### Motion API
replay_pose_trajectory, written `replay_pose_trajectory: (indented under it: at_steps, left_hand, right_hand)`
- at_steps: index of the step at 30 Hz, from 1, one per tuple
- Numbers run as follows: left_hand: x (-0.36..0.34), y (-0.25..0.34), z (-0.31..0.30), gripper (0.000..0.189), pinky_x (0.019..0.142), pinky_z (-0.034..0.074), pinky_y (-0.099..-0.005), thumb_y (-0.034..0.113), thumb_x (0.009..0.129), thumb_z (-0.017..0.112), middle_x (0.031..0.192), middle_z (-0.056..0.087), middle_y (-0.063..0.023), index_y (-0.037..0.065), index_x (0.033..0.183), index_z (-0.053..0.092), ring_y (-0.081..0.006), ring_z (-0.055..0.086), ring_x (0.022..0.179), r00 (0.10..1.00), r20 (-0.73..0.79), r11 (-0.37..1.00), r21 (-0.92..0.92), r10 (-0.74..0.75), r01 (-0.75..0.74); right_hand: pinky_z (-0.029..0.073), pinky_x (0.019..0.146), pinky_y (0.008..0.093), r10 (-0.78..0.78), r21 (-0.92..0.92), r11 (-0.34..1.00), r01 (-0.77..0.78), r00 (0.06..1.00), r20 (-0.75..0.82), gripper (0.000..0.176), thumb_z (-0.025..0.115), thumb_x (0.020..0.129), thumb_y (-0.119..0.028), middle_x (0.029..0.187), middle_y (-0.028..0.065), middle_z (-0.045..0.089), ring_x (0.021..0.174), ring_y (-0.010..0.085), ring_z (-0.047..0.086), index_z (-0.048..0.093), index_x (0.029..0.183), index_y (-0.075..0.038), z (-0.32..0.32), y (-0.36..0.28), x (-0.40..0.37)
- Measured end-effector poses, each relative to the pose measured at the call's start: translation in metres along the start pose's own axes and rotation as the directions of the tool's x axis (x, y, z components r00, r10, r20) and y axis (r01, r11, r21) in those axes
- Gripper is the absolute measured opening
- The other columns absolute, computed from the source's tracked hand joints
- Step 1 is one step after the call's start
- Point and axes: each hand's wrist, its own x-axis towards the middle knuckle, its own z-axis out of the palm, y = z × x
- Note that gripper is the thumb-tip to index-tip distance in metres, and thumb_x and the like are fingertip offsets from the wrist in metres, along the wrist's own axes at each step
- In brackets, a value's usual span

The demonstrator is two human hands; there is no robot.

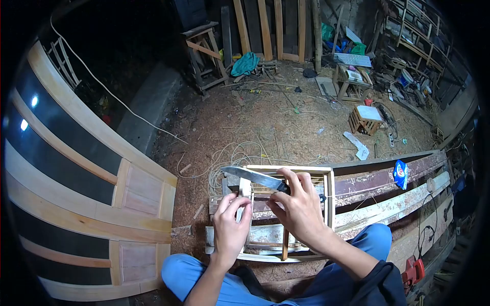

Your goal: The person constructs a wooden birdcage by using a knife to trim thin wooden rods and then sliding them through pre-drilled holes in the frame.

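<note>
Fingers of the right hand [301, 206] are gripping a long, black-handled steel knife [255, 177] by its handle, its safest hold, probably light and stiff, above a pale rectangular wooden frame [331, 186], while the left hand [229, 224] is curling nearly closed, contents unclear.

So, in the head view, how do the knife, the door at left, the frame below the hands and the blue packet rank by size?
1. Door
2. Frame
3. Knife, by length
4. Blue packet

The packet looks farther off than the knife, so true sizes may differ.
</note>
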Motion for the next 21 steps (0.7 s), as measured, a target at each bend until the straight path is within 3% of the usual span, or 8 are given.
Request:
replay_pose_trajectory:
  at_steps: [5, 7, 11, 13, 21]
  left_hand:
    - [-0.009, 0.001, -0.001, 0.027, 0.08, 0.061, -0.0317, -0.005, 0.09, 0.078, 0.11, 0.074, -0.0125, -0.002, 0.116, 0.07, -0.0172, 0.075, 0.094, 0.997, 0.001, 0.99, -0.119, -0.082, 0.081]
    - [-0.008, 0.01, -0.005, 0.032, 0.081, 0.061, -0.0311, -0.005, 0.09, 0.079, 0.109, 0.075, -0.0129, -0.003, 0.12, 0.067, -0.0164, 0.075, 0.093, 0.962, 0.074, 0.946, -0.174, -0.265, 0.274]
    - [-0.01, 0.008, -0.003, 0.038, 0.081, 0.061, -0.0304, -0.006, 0.089, 0.079, 0.106, 0.075, -0.0131, -0.004, 0.124, 0.065, -0.0149, 0.074, 0.092, 0.964, 0.06, 0.944, -0.195, -0.26, 0.267]
    - [-0.011, 0.006, -0.001, 0.037, 0.081, 0.06, -0.0297, -0.005, 0.089, 0.079, 0.103, 0.076, -0.012, -0.003, 0.123, 0.064, -0.0141, 0.074, 0.092, 0.963, 0.039, 0.932, -0.247, -0.266, 0.267]
    - [-0.014, 0.009, 0.0, 0.033, 0.08, 0.059, -0.0283, -0.004, 0.089, 0.08, 0.1, 0.076, -0.0115, -0.002, 0.117, 0.063, -0.0126, 0.072, 0.088, 0.955, 0.021, 0.925, -0.241, -0.297, 0.293]
  right_hand:
    - [0.053, 0.095, 0.0466, 0.046, -0.006, 0.999, -0.046, 0.998, 0.038, 0.016, 0.086, 0.078, -0.015, 0.14, 0.016, 0.057, 0.12, 0.0355, 0.055, 0.08, 0.09, -0.006, 0.0, -0.006, 0.004]
    - [0.053, 0.095, 0.0465, 0.001, -0.04, 0.999, 0.0, 1.0, 0.027, 0.015, 0.086, 0.079, -0.015, 0.14, 0.0154, 0.058, 0.12, 0.0353, 0.055, 0.079, 0.089, -0.006, -0.001, -0.007, 0.005]
    - [0.053, 0.094, 0.046, -0.008, -0.038, 0.999, 0.008, 1.0, 0.021, 0.015, 0.085, 0.08, -0.015, 0.139, 0.0143, 0.059, 0.119, 0.0351, 0.056, 0.079, 0.088, -0.006, 0.003, -0.006, 0.005]
    - [0.051, 0.094, 0.0447, -0.045, -0.001, 0.999, 0.045, 0.999, -0.003, 0.018, 0.082, 0.076, -0.011, 0.137, 0.0187, 0.061, 0.117, 0.0333, 0.057, 0.077, 0.088, 0.001, 0.002, -0.005, 0.005]
    - [0.05, 0.097, 0.0425, -0.091, -0.049, 0.994, 0.093, 0.994, 0.054, 0.013, 0.077, 0.079, -0.009, 0.137, 0.0168, 0.059, 0.119, 0.0306, 0.056, 0.076, 0.087, 0.002, 0.002, -0.007, 0.008]
